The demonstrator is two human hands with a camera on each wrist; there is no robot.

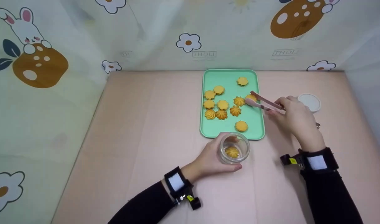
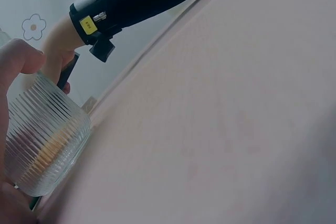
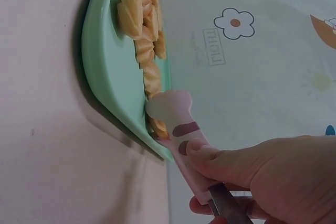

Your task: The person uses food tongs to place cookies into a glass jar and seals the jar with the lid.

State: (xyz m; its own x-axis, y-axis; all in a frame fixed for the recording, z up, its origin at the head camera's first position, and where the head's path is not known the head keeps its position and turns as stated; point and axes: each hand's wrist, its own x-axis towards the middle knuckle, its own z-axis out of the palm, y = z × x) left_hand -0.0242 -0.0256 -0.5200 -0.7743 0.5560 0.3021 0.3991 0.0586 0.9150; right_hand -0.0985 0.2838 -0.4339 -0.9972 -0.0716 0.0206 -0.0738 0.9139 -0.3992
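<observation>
My left hand grips a clear glass jar around its side, just below the tray's front edge. One golden cookie lies at the bottom of the jar; ribbed glass shows in the left wrist view. My right hand holds pink tongs, the thumb pressing one arm in the right wrist view. The tong tips are around a cookie at the right edge of the green tray. Whether they pinch it firmly, I cannot tell. Several flower-shaped cookies lie on the tray.
A round white lid lies on the table to the right of the tray, behind my right hand. A small dark object is mostly hidden by that hand. A patterned curtain hangs at the back and left.
</observation>
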